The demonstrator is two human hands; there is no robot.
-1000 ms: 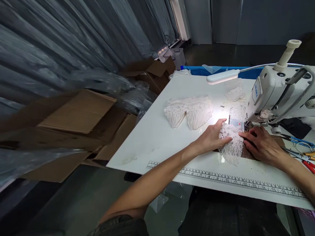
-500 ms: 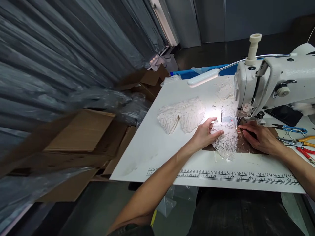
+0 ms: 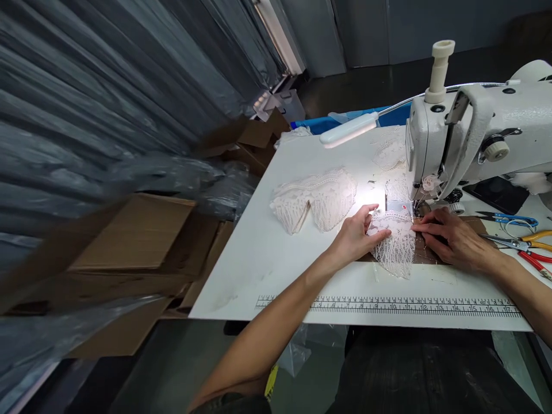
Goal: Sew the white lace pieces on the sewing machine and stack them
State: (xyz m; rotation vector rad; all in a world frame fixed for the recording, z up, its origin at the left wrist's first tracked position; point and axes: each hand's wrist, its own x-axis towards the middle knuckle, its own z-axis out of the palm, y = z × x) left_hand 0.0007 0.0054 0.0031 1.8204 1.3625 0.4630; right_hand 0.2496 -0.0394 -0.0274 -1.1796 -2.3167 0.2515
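Observation:
A piece of white fringed lace (image 3: pixel 393 244) lies under the needle area of a white sewing machine (image 3: pixel 452 132). My left hand (image 3: pixel 356 233) holds the lace's left edge, the thumb on top and the index finger farther back. At the lace's right edge, just in front of the presser foot (image 3: pixel 417 208), my right hand (image 3: pixel 452 237) pinches the fabric with its fingertips. Its other fingers are curled and partly hidden. Beneath the lace is a brown sheet (image 3: pixel 431 256) on the white table (image 3: pixel 267 253).
Another folded lace piece (image 3: pixel 317 198) lies left of my hands. A lamp (image 3: pixel 349 130) lights the needle area. On the right are blue-handled scissors (image 3: pixel 513 219), yellow-handled pliers (image 3: pixel 537 237) and a dark phone-like slab (image 3: pixel 498 193). A printed ruler (image 3: pixel 388 306) runs along the front edge; cardboard boxes (image 3: pixel 133 233) stand left.
My right fingertips have shifted slightly left onto the lace's edge. My left hand keeps its place on the lace. The whole view has moved a little.

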